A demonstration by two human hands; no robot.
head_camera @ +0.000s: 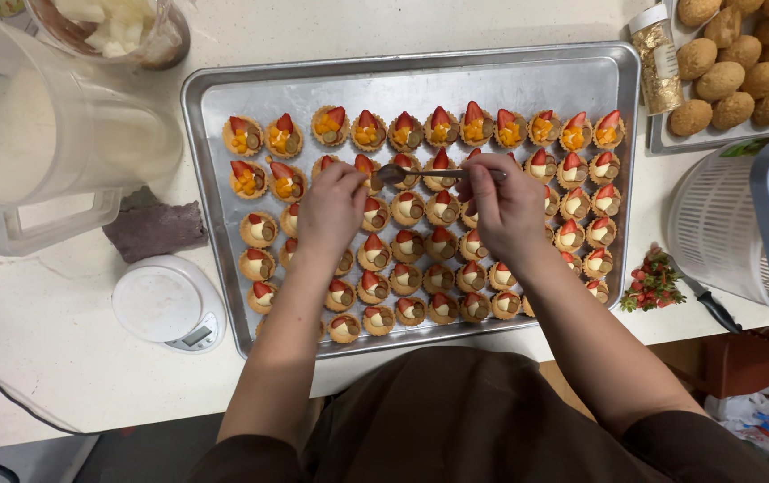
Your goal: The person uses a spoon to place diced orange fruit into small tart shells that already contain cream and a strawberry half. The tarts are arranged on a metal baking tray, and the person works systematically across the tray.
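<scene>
A small metal spoon (420,173) lies level over the second row of tartlets (420,241), its bowl pointing left. The tartlets, small round pastry shells with cream, a strawberry wedge and a brown piece, fill a metal baking tray (214,107) in rows; the upper ones also carry orange fruit bits

On my left sat a clear jug (40,116), a round scale (168,304) and a grey cloth (153,229). To my right: a tray of brown cookies (738,67), a sprinkle jar (657,58), a white strainer (715,219), strawberry tops (651,284) beside a knife (706,304).
</scene>
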